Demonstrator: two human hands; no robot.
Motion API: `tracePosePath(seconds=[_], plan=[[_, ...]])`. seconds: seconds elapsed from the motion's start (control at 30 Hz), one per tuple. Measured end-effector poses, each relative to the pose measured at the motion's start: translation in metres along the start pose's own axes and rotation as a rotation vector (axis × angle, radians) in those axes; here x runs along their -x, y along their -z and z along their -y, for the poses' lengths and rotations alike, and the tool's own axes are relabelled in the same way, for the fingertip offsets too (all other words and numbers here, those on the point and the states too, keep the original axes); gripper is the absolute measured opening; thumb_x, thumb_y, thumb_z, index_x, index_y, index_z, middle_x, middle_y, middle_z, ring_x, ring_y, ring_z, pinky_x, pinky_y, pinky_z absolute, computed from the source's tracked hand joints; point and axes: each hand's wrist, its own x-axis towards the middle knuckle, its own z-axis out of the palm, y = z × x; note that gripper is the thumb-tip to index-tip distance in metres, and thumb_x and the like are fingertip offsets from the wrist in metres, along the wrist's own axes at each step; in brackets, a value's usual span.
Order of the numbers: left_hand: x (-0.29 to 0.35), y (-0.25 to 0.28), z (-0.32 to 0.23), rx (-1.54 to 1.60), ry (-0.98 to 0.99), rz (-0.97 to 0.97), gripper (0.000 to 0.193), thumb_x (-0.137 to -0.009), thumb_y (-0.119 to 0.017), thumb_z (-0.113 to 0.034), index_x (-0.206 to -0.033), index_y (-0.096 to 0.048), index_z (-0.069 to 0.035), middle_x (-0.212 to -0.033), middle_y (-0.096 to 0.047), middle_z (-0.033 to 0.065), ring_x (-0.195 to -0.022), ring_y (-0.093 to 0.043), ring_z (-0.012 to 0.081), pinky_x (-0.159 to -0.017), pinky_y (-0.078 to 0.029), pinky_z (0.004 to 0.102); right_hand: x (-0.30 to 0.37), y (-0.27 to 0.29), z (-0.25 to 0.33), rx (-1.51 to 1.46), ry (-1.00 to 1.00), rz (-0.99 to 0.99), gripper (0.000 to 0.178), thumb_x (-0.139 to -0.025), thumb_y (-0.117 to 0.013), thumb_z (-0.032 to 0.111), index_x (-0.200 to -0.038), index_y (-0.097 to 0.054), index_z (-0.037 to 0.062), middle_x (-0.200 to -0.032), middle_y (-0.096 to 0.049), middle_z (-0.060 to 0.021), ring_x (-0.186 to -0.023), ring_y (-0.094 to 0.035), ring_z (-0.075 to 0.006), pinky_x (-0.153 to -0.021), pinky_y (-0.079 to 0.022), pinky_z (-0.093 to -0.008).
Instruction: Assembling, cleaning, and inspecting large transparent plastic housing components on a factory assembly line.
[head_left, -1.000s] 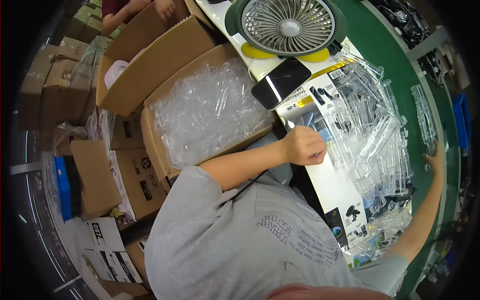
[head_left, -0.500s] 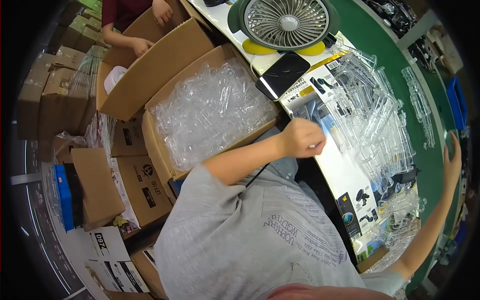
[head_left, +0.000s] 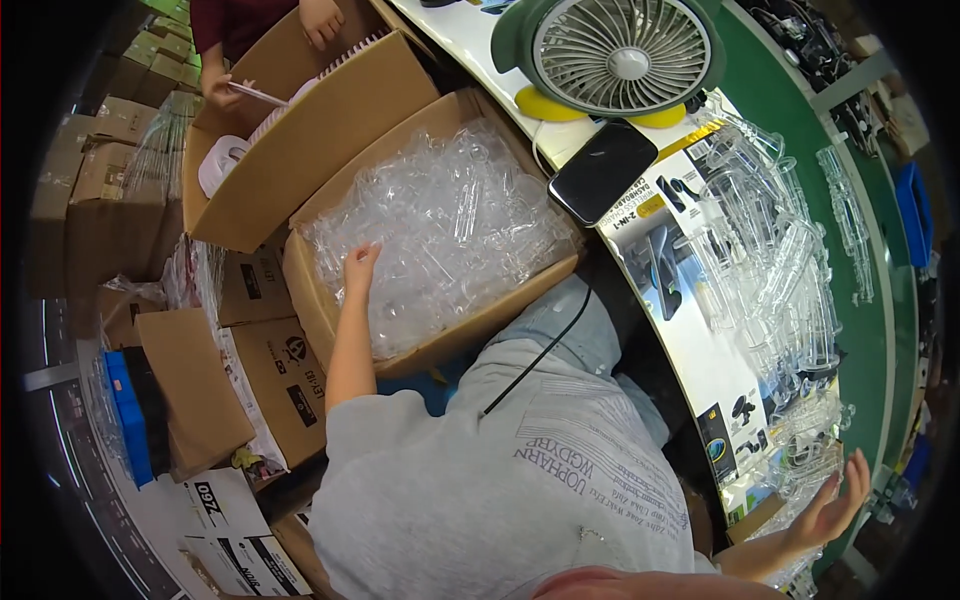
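My left hand (head_left: pixel 362 264) is over the left part of a cardboard box (head_left: pixel 423 357) filled with clear plastic pieces (head_left: pixel 440 230). Its fingers are drawn together, and whatever may be between them cannot be made out. Far to the right, my right hand (head_left: pixel 838 503) has its fingers apart and nothing visible in it. It is nearest to a pile of small clear plastic parts (head_left: pixel 808 430) on the table's right edge. Farther up the table lies a heap of clear, tube-like plastic parts (head_left: pixel 775 255).
A green fan (head_left: pixel 628 62) and a phone (head_left: pixel 604 172) stand on the printed white table (head_left: pixel 690 350). Beyond runs a green surface (head_left: pixel 865 340) with more clear parts (head_left: pixel 845 220). Another person's hand (head_left: pixel 218 88) holds a thin pale item over an open carton (head_left: pixel 310 130). Stacked cartons (head_left: pixel 275 375) stand left.
My left hand has swung left from the table's edge to over the box. My right hand has come back from the green surface toward me. The other person's hand has moved left, lifting a pale item.
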Motion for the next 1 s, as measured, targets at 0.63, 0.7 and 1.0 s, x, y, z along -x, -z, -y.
tracePosePath(seconds=[0.63,0.7,1.0], plan=[[0.072,0.036,-0.276,0.885,-0.539,-0.086,0.016,-0.088,-0.062,-0.010,-0.100,-0.059,0.000,-0.091,-0.059,0.0002,-0.084,-0.053,0.0073,-0.080,-0.042,0.0207,0.026,-0.112,0.034,-0.394,-0.203,-0.131,0.016,-0.081,-0.052,-0.009,-0.095,-0.057,-0.0049,-0.100,-0.057,-0.0184,-0.089,-0.056,-0.0255,-0.079,-0.048,-0.0331],[0.077,0.034,-0.281,0.880,-0.554,-0.089,0.015,-0.088,-0.062,-0.011,-0.098,-0.059,-0.001,-0.088,-0.058,-0.0011,-0.082,-0.052,0.0065,-0.077,-0.042,0.0201,0.026,-0.112,0.032,-0.394,-0.204,-0.126,0.015,-0.080,-0.052,-0.009,-0.094,-0.057,-0.0046,-0.099,-0.057,-0.0180,-0.089,-0.056,-0.0257,-0.080,-0.047,-0.0335],[0.023,0.031,-0.231,0.253,-0.500,-0.076,0.015,-0.084,-0.065,-0.015,-0.090,-0.064,-0.001,-0.086,-0.064,0.0040,-0.078,-0.059,0.0123,-0.071,-0.045,0.0245,0.031,-0.134,0.043,-0.496,-0.177,0.017,0.014,-0.078,-0.052,-0.009,-0.089,-0.057,-0.0030,-0.094,-0.058,-0.0156,-0.089,-0.055,-0.0253,-0.077,-0.045,-0.0312]])
